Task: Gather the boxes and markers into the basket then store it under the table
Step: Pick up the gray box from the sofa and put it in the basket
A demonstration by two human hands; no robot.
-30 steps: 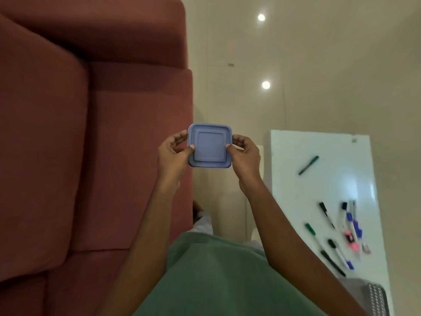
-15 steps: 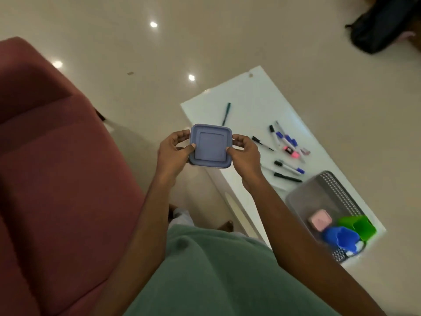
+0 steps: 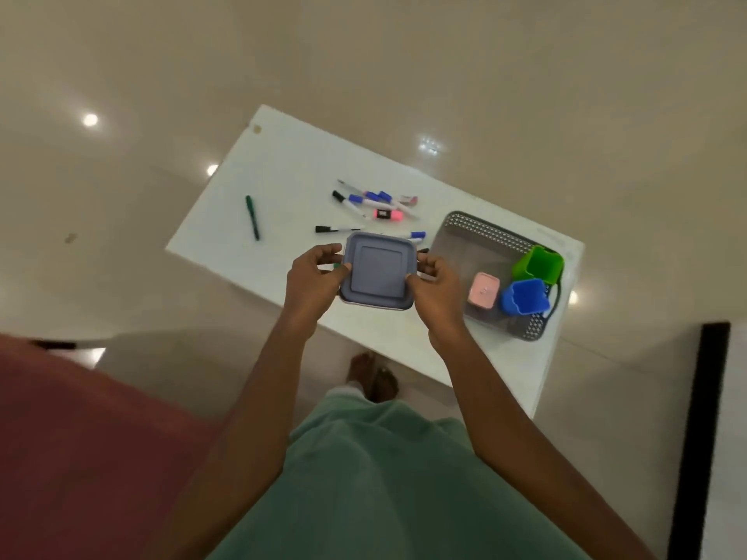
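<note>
Green marker (image 3: 252, 217) lying alone left on the white surface (image 3: 283, 163), left hand (image 3: 311, 282) and right hand (image 3: 438, 295) gripping opposite edges of a blue-grey box (image 3: 378, 276) at frame centre, loose markers (image 3: 374, 204) above it, grey basket (image 3: 485, 236) right holding pink box (image 3: 484, 291), blue box (image 3: 525, 297), green box (image 3: 539, 264)

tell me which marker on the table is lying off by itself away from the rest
The green marker, alone toward the table's left end. The other markers lie bunched together nearer the basket, with black, blue or pink on them.
</note>
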